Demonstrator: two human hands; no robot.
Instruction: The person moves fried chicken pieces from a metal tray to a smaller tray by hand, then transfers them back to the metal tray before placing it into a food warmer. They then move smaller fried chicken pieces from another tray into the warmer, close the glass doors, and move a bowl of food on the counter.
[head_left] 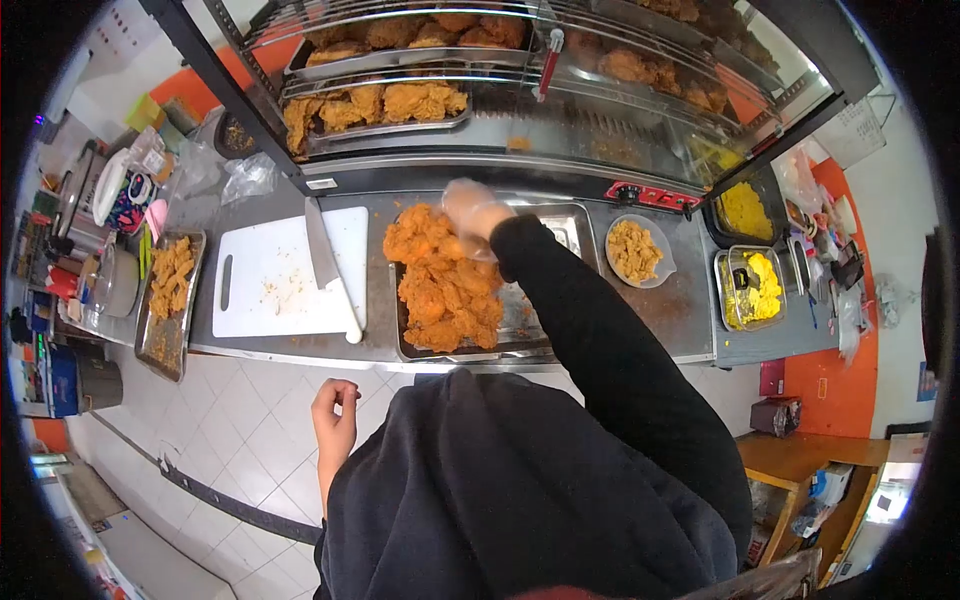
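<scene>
Fried chicken pieces [450,290] lie heaped on the left side of a metal tray [525,325] on the counter. My right hand [470,210], in a thin clear plastic glove, is at the back right edge of the heap. It is blurred and its fingers are hard to make out, so whether it grips a piece does not show. Below the counter's front edge, my left hand [337,408] hangs bare beside my body, its fingers curled in with nothing visible in them. Left of the tray lies a white cutting board [260,300] with crumbs, and a knife [325,255] rests across its right side.
A glass-fronted warming cabinet [480,172] with chicken on racks stands behind the tray. A bowl of small fried pieces [634,250] sits to the right, near a container of yellow food [755,290]. At far left, another metal tray [165,345] overhangs the counter edge.
</scene>
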